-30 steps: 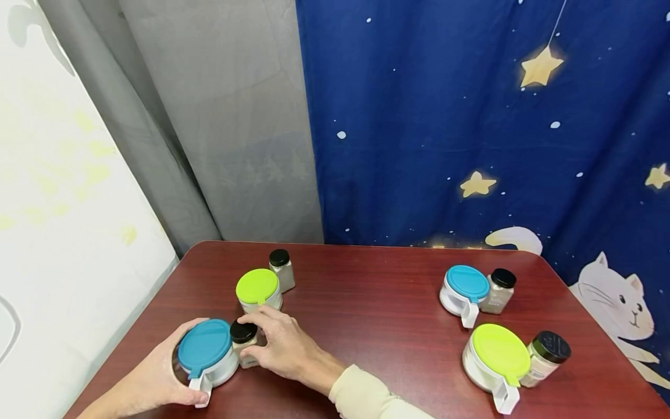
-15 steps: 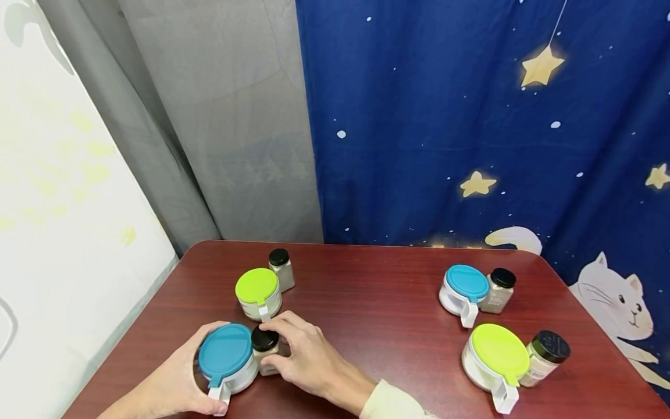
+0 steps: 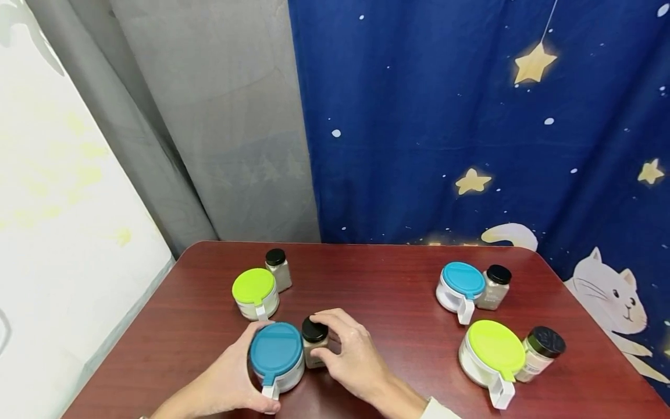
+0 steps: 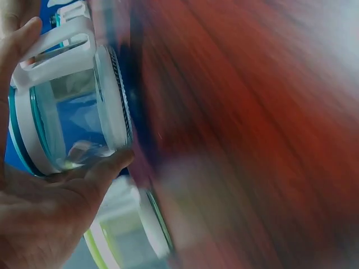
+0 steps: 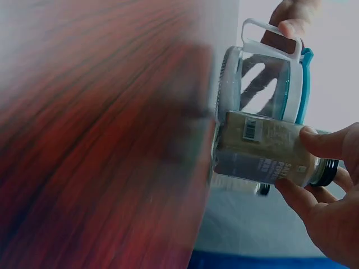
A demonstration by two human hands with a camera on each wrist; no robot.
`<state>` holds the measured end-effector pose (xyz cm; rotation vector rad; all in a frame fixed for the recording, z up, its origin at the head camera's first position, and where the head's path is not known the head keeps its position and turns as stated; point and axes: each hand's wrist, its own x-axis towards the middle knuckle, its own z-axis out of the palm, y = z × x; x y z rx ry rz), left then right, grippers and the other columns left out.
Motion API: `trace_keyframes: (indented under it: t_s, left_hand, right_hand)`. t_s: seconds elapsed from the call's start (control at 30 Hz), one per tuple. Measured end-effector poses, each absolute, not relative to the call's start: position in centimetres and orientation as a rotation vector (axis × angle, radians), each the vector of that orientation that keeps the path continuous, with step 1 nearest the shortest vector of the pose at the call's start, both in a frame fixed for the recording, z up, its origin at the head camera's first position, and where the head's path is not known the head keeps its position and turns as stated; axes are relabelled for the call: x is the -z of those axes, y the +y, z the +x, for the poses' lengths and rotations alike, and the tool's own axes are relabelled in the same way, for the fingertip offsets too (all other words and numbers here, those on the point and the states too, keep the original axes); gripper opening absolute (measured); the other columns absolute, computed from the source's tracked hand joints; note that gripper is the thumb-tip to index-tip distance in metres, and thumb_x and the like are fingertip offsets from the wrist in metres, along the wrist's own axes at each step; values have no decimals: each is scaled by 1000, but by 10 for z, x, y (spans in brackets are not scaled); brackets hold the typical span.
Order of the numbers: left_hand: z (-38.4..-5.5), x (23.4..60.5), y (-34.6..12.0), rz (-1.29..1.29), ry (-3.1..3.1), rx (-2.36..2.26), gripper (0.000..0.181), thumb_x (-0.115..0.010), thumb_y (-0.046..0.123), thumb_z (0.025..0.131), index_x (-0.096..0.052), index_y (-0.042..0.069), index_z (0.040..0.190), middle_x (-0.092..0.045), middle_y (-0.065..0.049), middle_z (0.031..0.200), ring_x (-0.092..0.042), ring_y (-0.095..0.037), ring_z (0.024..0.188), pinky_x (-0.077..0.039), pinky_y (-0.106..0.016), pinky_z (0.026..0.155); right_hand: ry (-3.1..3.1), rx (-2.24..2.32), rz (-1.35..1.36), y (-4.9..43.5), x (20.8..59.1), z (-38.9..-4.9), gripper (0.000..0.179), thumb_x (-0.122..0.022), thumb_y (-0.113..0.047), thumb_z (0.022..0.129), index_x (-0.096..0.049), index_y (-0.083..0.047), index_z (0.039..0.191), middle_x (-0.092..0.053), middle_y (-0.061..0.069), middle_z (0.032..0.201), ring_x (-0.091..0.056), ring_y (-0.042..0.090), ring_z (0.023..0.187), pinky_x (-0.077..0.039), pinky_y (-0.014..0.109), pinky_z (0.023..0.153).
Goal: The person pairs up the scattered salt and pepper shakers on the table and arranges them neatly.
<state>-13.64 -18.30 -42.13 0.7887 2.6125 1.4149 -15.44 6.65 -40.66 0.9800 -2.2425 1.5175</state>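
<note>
In the head view my left hand grips a clear glass seasoning jar with a blue lid and white handle, its fingers round the far side and the thumb at the handle. Close against that jar on the right stands a square spice bottle with a black cap. My right hand holds the bottle between thumb and fingers. The right wrist view shows tan powder and a printed label on the spice bottle. Through the left wrist view, the seasoning jar appears sideways, its base near the tabletop.
Behind the hands are a green-lidded jar and another black-capped bottle. To the right stand a blue-lidded jar beside a bottle, and a green-lidded jar beside a black-lidded bottle. The brown table ends at curtains.
Both hands have moved to the right across the table, carrying the blue-lidded seasoning jar and the spice bottle side by side. The other jars stay where they were; the head view shifts slightly.
</note>
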Motion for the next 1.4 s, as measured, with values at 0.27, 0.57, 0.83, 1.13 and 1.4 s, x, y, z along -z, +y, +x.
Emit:
trace_keyframes:
  t_s: [0.27, 0.57, 0.83, 1.13, 1.4]
  left_hand:
    - [-152, 419, -141, 792, 2698, -1408, 105, -87, 39, 51, -25, 21, 134, -47, 8, 119, -51, -11, 103, -44, -32, 84]
    - [-191, 419, -98, 797, 2679, -1469, 107, -88, 41, 47, -27, 23, 132, -49, 9, 117, -51, -9, 102, -43, -34, 85]
    - [-228, 424, -68, 751, 2727, -1420, 109, -88, 42, 46, -27, 21, 132, -51, 8, 114, -51, -8, 100, -43, -34, 84]
    - [-256, 432, -34, 753, 2709, -1438, 108, -89, 39, 46, -26, 15, 131, -53, 2, 112, -52, -12, 98, -42, -35, 85]
    - [-269, 436, -19, 733, 2617, -1490, 108, -90, 34, 48, -24, 14, 132, -50, 3, 114, -50, -13, 102, -39, -37, 88]
  right_hand:
    - [-2242, -1424, 982, 100, 398, -167, 52, -72, 5, 72, -55, -9, 119, -52, 1, 118, -52, 13, 106, -45, 23, 81]
    - [-2341, -1380, 833, 138, 396, -187, 52, -73, 5, 71, -56, -11, 118, -52, -4, 114, -54, 10, 101, -46, 24, 80]
    - [-2398, -1295, 581, 156, 407, -207, 52, -72, 4, 72, -57, -15, 118, -52, -5, 114, -53, 8, 101, -46, 27, 80]
    - [-2343, -1297, 387, 166, 415, -224, 53, -68, 10, 73, -54, -10, 120, -52, 2, 117, -53, 15, 94, -46, 31, 74]
    - [-2367, -1313, 244, 169, 424, -234, 58, -60, 9, 78, -46, -16, 128, -44, 4, 134, -40, 17, 120, -31, 36, 97]
